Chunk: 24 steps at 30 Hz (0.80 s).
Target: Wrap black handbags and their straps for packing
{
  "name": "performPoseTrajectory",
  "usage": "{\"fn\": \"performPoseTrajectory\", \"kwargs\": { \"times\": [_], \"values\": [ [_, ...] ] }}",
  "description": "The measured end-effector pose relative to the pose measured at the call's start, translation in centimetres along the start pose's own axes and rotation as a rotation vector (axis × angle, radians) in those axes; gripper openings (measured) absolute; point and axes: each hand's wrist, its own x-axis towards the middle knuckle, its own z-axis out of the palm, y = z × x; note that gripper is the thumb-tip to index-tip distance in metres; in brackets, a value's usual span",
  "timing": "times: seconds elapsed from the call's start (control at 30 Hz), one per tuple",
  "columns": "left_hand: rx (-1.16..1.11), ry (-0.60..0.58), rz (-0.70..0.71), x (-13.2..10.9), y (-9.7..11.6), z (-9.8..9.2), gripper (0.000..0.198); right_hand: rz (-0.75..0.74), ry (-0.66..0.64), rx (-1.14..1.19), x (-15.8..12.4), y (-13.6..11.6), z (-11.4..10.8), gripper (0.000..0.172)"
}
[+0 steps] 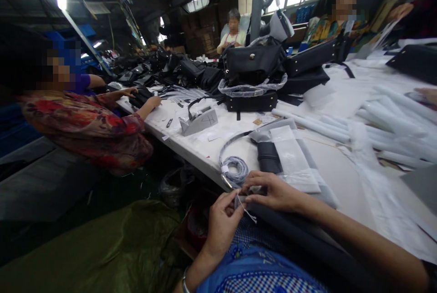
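My left hand [221, 220] is closed, thumb and fingers pinching a small grey wrapped piece [240, 201] that looks like a bag strap's end. My right hand [269, 190] grips the same piece from the other side, fingers bent. A thin white string [251, 215] hangs from between the fingertips. Just beyond my hands lies a coiled, plastic-wrapped strap [235, 170] with a metal clasp [226, 181] near my fingers. Beneath my right forearm a black bag [290, 224] rests against my lap, partly hidden by the arm.
A black pouch in clear wrap [269, 156] lies on the white table [239, 134]. Black handbags [252, 63] are piled farther back, and white packing tubes [385, 124] on the right. A co-worker in a floral top [88, 124] works at left; others sit across the table.
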Motion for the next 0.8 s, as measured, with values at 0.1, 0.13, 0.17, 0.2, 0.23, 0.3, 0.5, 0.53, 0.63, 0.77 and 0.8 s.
{"fn": "performPoseTrajectory", "kwargs": {
  "times": [0.1, 0.13, 0.17, 0.2, 0.23, 0.3, 0.5, 0.53, 0.63, 0.77, 0.8],
  "values": [
    [0.098, 0.0, -0.025, -1.1, -0.1, -0.4, 0.031, 0.031, 0.07, 0.007, -0.1, 0.3, -0.2, 0.025],
    [0.133, 0.016, -0.032, -1.6, -0.4, -0.6, 0.029, 0.052, 0.087, -0.004, -0.1, 0.5, -0.1, 0.025],
    [0.174, 0.035, -0.036, -2.0, -0.8, -0.8, 0.026, 0.069, 0.089, -0.017, -0.1, 0.6, 0.0, 0.025],
    [0.216, 0.051, -0.039, -2.5, -1.3, -1.1, 0.024, 0.077, 0.08, -0.032, -0.2, 0.8, 0.1, 0.025],
    [0.247, 0.061, -0.044, -2.9, -1.9, -1.4, 0.023, 0.079, 0.068, -0.047, -0.2, 1.0, 0.2, 0.025],
    [0.225, 0.045, -0.091, -3.9, -3.3, -2.1, 0.022, 0.071, 0.066, -0.075, -0.2, 1.2, 0.4, 0.026],
    [-0.007, -0.14, -0.259, -6.6, -5.0, -3.3, 0.037, 0.02, 0.14, -0.198, -0.3, 1.9, 0.8, 0.028],
    [0.002, -0.161, -0.219, -6.8, -4.2, -3.2, 0.036, 0.007, 0.151, -0.231, -0.4, 2.1, 1.0, 0.028],
    [-0.056, -0.191, -0.088, -6.4, -0.5, -2.1, 0.029, -0.018, 0.194, -0.311, -0.4, 2.5, 1.5, 0.028],
    [-0.34, -0.251, -0.125, -3.7, 4.0, 1.0, 0.034, -0.05, 0.251, -0.4, -0.4, 2.1, 1.9, 0.028],
    [-0.373, -0.303, -0.145, -2.9, 4.2, 1.6, 0.036, -0.065, 0.262, -0.42, -0.6, 1.7, 1.8, 0.028]
  ]
}}
